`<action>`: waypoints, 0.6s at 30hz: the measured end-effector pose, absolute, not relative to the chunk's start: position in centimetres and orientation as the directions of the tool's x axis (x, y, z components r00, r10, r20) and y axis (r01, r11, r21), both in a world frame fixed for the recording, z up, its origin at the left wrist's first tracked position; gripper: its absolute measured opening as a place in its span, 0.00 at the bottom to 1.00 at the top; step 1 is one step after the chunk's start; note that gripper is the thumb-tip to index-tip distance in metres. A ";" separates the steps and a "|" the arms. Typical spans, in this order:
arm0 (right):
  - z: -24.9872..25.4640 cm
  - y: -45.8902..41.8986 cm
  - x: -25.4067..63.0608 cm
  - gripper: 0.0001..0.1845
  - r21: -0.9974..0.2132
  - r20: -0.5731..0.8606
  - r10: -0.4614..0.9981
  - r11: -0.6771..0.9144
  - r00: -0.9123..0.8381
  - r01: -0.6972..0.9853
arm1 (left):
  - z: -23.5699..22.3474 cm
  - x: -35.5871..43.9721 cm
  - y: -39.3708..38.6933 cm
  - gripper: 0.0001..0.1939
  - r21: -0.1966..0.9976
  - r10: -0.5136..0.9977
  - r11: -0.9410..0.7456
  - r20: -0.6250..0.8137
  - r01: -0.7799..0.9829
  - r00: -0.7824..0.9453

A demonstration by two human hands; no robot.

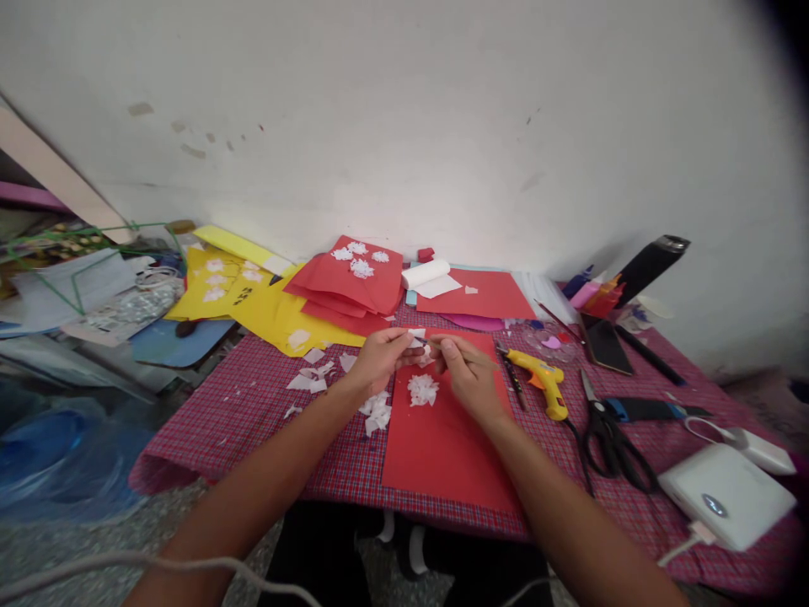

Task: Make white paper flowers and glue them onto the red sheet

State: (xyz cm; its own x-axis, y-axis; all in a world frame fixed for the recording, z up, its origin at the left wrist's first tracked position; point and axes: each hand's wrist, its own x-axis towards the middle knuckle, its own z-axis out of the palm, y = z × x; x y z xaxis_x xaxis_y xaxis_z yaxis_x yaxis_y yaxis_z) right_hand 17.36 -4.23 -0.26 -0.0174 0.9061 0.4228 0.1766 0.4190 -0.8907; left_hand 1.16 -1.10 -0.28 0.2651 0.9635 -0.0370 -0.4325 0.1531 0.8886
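Above the upper part of a red paper sheet [452, 447], my two hands are close together. My left hand [383, 358] pinches a small piece of white paper [416, 334] between thumb and fingers. My right hand [468, 379] is closed round a thin brownish stick [480, 360], whose tip points at the white paper; its exact kind is unclear. Below the hands, a ruffled white paper flower [422, 389] lies on the red sheet. Crumpled white paper pieces [377, 413] lie beside the sheet's left edge.
Right of the sheet lie a yellow glue gun [543, 379], black scissors [610, 438] and a white power adapter [726, 497]. Red papers with white flowers [361, 268] and yellow paper [284, 312] lie at the back. A white paper roll [426, 274] rests behind my hands.
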 end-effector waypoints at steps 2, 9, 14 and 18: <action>-0.2 -4.1 17.3 0.17 -0.911 0.395 0.918 0.392 0.000 0.131 | -0.1 1.2 -1.2 0.10 0.889 0.959 0.155 -0.031 -0.432 0.281; -0.4 -3.1 17.9 0.17 -0.955 0.229 0.971 0.238 0.070 -0.178 | 0.0 1.3 -1.4 0.17 0.896 0.940 0.157 -0.006 -0.416 0.341; -0.6 -2.7 18.2 0.17 -0.956 0.174 0.983 0.184 0.062 -0.228 | -0.4 1.5 -1.3 0.17 0.913 0.964 0.126 -0.021 -0.388 0.265; -0.7 -2.7 18.2 0.16 -0.952 0.184 0.983 0.183 0.018 -0.247 | -0.8 1.5 -1.1 0.14 0.946 0.970 0.072 0.008 -0.317 0.244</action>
